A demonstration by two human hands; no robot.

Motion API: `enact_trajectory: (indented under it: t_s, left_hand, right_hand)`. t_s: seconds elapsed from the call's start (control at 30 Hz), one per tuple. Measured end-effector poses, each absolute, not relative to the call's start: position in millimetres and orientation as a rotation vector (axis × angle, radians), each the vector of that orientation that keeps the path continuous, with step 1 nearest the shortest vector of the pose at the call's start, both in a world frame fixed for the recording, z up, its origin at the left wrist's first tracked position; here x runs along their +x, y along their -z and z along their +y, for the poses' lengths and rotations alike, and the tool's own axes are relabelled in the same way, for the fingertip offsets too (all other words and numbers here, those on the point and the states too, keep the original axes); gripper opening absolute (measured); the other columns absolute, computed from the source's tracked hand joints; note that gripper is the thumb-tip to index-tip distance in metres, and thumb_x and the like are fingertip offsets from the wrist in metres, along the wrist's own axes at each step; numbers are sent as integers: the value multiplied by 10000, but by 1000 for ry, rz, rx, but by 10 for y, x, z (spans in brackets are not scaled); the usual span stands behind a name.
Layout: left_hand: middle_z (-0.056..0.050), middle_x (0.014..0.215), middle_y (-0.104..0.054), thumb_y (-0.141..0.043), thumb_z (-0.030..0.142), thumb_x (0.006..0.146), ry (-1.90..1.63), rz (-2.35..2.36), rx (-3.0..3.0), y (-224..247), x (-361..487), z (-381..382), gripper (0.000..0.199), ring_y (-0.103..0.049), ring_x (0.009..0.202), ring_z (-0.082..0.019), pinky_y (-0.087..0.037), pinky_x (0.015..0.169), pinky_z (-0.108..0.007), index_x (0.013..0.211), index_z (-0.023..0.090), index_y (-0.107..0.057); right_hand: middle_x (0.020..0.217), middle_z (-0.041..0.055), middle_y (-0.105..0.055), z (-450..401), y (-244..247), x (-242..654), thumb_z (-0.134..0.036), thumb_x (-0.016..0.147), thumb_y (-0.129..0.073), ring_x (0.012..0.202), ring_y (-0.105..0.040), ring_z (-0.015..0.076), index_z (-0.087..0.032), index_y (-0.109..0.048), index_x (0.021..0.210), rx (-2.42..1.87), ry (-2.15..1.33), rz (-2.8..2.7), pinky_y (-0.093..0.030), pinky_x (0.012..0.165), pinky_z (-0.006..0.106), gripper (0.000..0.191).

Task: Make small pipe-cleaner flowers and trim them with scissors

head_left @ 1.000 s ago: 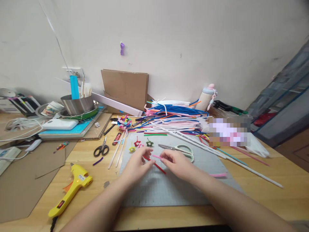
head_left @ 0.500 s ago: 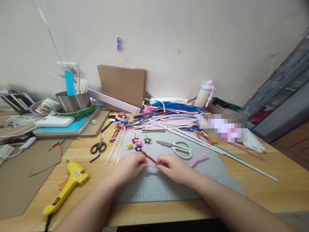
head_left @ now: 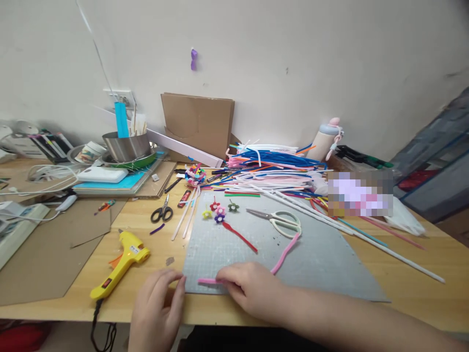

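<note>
My right hand point(head_left: 252, 288) pinches a pink pipe cleaner point(head_left: 284, 256) low over the grey cutting mat point(head_left: 322, 264); one end sticks out to the left of the fingers, the other runs up to the light-green scissors point(head_left: 286, 223). My left hand point(head_left: 159, 305) is at the mat's front left corner, thumb and forefinger curved with a gap between them and nothing visible held. A red pipe cleaner point(head_left: 242, 238) lies on the mat, below several small flowers, among them a purple one point(head_left: 219, 218) and a green one point(head_left: 233, 207).
A yellow glue gun point(head_left: 124, 264) lies at the left, with black scissors point(head_left: 161, 211) behind it. Bundles of pipe cleaners point(head_left: 271, 171) fill the back. A steel pot point(head_left: 126, 145) stands at the back left, a bottle point(head_left: 322, 142) at the back right.
My left hand has let go of the pink pipe cleaner and moved left and down. My right hand has come lower with it. The view has shifted left, and more of the red pipe cleaner shows.
</note>
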State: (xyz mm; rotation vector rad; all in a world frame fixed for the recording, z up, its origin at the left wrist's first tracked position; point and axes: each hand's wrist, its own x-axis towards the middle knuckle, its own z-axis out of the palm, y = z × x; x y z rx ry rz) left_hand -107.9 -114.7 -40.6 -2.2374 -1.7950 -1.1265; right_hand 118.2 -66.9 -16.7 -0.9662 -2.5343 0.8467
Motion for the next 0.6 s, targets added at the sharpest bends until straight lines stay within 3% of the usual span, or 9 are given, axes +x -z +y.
enact_trajectory:
  t_s: [0.17, 0.6]
  left_hand:
    - [-48, 837, -648, -561, 132, 748, 1083, -1688, -2067, 658, -1135, -1400, 213, -589, 795, -214, -400, 741, -360, 938, 227, -563]
    - [-70, 932, -618, -558, 151, 732, 1008, -1721, -2000, 840, -1158, -1495, 307, -564, 901, -242, -362, 843, -402, 1024, 245, -569]
  right_hand:
    - [883, 29, -675, -731, 223, 1007, -159, 844, -419, 791, -607, 155, -236, -614, 1010, -1017, -813, -2531, -420, 683, 250, 268]
    - [846, 10, -660, -732, 218, 894, -148, 854, -403, 772, -596, 144, -255, -608, 1031, -1012, -831, -2551, -410, 662, 246, 291]
